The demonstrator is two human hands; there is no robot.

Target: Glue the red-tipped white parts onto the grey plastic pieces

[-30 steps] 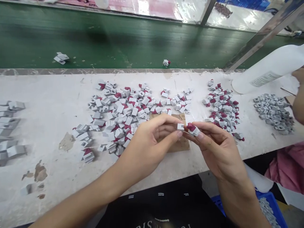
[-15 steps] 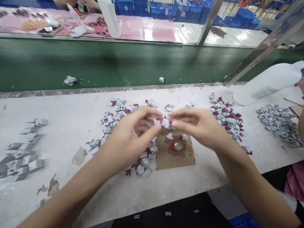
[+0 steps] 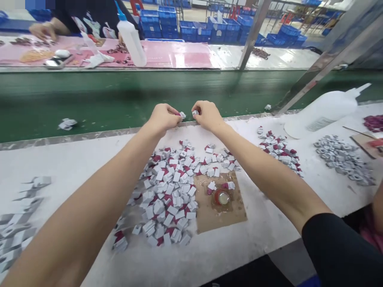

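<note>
My left hand reaches to the near edge of the green conveyor belt. Its thumb and forefinger are closed on a small grey-and-maroon piece. Just to the right, my right hand pinches a small light-grey block; the fingers partly cover it. The hands are slightly apart. Below them on the white table lies a big pile of grey blocks with maroon parts. Beside that pile is a cardboard square bearing a small round container in a wet patch and a few pieces.
Grey blocks lie at the left. Further right are another grey-and-maroon pile, a leaning white bottle and grey parts. Loose pieces rest on the belt. A metal post rises beyond; a co-worker's hand is across.
Both hands have moved forward from above the cardboard to the belt's edge and drawn apart. Earlier they met at one grey-and-maroon piece. The camera view has shifted, uncovering more of the pile.
</note>
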